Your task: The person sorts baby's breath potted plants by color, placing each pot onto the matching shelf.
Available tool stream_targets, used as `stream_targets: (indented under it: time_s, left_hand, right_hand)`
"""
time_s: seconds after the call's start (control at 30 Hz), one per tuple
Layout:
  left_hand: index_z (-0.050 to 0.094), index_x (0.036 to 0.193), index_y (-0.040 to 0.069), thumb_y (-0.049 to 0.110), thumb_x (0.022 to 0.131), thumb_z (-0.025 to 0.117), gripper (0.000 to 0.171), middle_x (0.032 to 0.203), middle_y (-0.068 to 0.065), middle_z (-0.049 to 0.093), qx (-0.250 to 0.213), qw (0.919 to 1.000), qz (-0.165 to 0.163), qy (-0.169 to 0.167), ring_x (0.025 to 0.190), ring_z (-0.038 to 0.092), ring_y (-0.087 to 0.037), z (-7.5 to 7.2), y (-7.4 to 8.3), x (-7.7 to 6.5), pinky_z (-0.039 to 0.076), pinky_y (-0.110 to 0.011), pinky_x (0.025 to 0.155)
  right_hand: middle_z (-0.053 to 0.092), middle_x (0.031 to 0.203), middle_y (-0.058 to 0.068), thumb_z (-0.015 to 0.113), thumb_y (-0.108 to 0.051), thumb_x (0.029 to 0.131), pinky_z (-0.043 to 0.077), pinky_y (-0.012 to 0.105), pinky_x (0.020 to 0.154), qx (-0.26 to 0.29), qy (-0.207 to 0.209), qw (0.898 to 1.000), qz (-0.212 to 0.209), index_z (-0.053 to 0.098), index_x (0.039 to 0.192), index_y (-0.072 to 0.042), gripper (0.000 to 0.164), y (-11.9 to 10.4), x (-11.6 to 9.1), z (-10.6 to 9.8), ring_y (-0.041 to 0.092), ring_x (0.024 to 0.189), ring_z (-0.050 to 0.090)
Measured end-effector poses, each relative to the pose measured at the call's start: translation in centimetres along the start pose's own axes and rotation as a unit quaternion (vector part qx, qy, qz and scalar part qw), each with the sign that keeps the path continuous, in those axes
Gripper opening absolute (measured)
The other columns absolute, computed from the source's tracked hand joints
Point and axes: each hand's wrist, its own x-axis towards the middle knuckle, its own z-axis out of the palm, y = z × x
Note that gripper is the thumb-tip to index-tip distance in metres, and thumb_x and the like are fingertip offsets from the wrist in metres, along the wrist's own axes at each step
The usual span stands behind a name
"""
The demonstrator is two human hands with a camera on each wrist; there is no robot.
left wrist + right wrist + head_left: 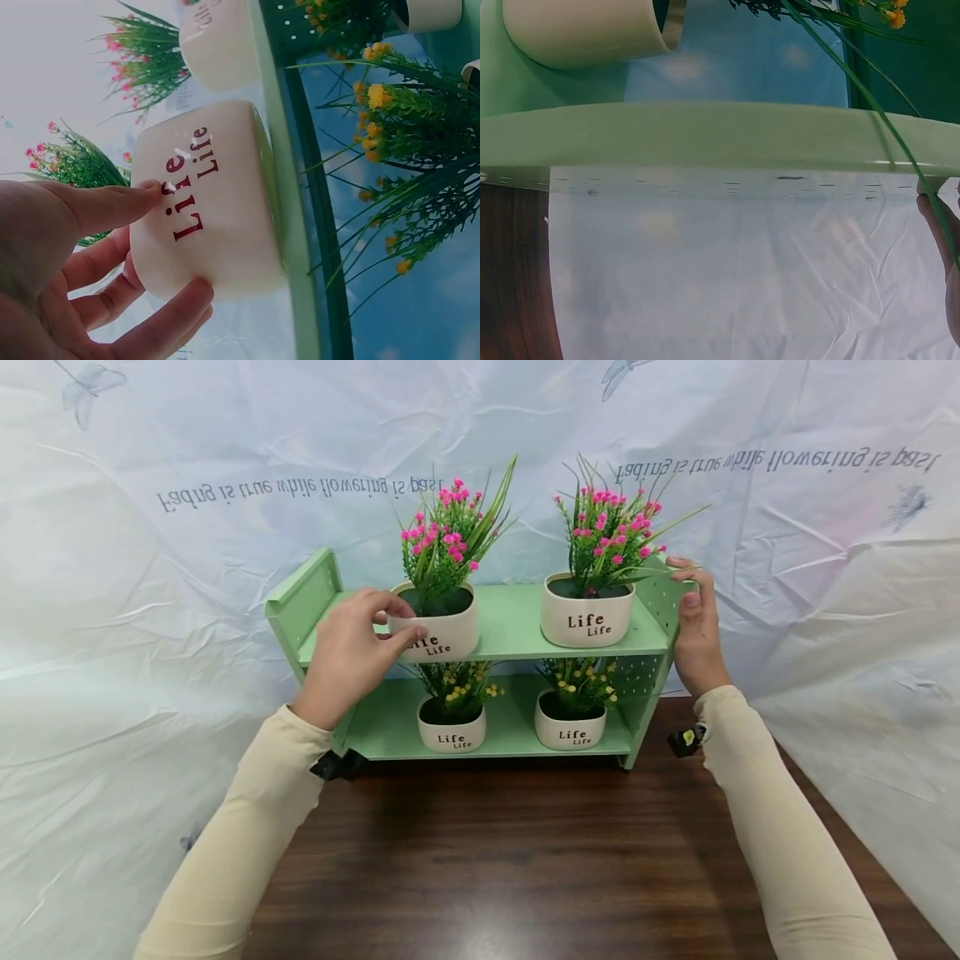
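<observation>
A light-green two-tier shelf [510, 618] holds potted artificial plants in white pots marked "Life". On the upper board, my left hand [352, 639] holds the left flowerpot [450, 639], which bears pink flowers. The left wrist view shows the thumb on the pot's lettered front [202, 217] and the other fingers at its side and lower edge. My right hand [693, 618] grips the shelf's right side panel near its top. Close to that hand stands the second pink-flowered pot [585, 620]. Only a sliver of the right hand appears in the right wrist view.
Two pots with yellow flowers, one left [452, 731] and one right [570, 729], sit on the lower board. A dark wooden table [480, 852] lies under the shelf. Pale printed cloth [525, 410] hangs behind and at both sides.
</observation>
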Motion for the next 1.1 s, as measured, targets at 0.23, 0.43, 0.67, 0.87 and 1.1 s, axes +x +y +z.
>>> stream_targets:
  time_s: [0.23, 0.43, 0.67, 0.87, 1.1]
  left_hand:
    - [0.075, 0.106, 0.011, 0.029, 0.095, 0.082, 0.023, 0.114, -0.008, 0.070, -0.010, 0.9999, -0.007, 0.004, 0.112, 0.068, -0.035, 1.0, -0.4, 1.0, 0.052, -0.052, 0.094]
    - [0.075, 0.110, 0.011, 0.031, 0.097, 0.080, 0.024, 0.119, -0.008, 0.069, -0.016, 0.9998, -0.009, 0.002, 0.115, 0.068, -0.035, 1.6, -0.4, 1.6, 0.053, -0.053, 0.094]
    - [0.071, 0.120, 0.009, 0.030, 0.094, 0.084, 0.036, 0.125, -0.010, 0.064, 0.001, 0.9996, 0.025, -0.011, 0.114, 0.064, -0.034, 2.1, -0.8, 1.6, 0.051, -0.052, 0.094]
    - [0.059, 0.136, 0.009, 0.021, 0.084, 0.093, 0.064, 0.139, -0.014, 0.051, 0.017, 0.9974, 0.061, -0.035, 0.128, 0.049, -0.039, 3.3, -1.9, 1.1, 0.045, -0.054, 0.104]
    - [0.056, 0.139, 0.011, 0.018, 0.083, 0.094, 0.067, 0.142, -0.015, 0.047, 0.023, 0.9974, 0.066, -0.014, 0.122, 0.046, -0.041, 4.2, -2.3, 0.9, 0.048, -0.053, 0.094]
  right_hand:
    - [0.043, 0.158, 0.010, 0.050, -0.058, 0.105, 0.034, 0.029, 0.116, -0.006, -0.001, 1.000, -0.003, 0.056, 0.134, -0.007, 0.059, 0.1, 0.0, 0.0, 0.031, 0.148, 0.037]
    - [0.043, 0.157, 0.010, 0.050, -0.056, 0.105, 0.034, 0.030, 0.117, 0.001, 0.005, 1.000, -0.005, 0.056, 0.134, -0.007, 0.057, 0.1, 0.0, 0.0, 0.031, 0.148, 0.037]
    - [0.040, 0.159, 0.009, 0.051, -0.054, 0.105, 0.038, 0.028, 0.114, 0.023, 0.008, 1.000, 0.014, 0.056, 0.134, -0.010, 0.054, 0.2, -0.1, 0.0, 0.031, 0.144, 0.041]
    - [0.044, 0.157, 0.010, 0.052, -0.058, 0.103, 0.035, 0.030, 0.117, 0.003, 0.013, 1.000, 0.001, 0.057, 0.133, -0.009, 0.057, 0.1, -0.1, -0.1, 0.031, 0.147, 0.038]
    - [0.045, 0.157, 0.011, 0.050, -0.060, 0.104, 0.028, 0.033, 0.121, -0.014, 0.004, 1.000, -0.015, 0.057, 0.133, -0.009, 0.059, 0.2, 0.2, 0.0, 0.031, 0.151, 0.035]
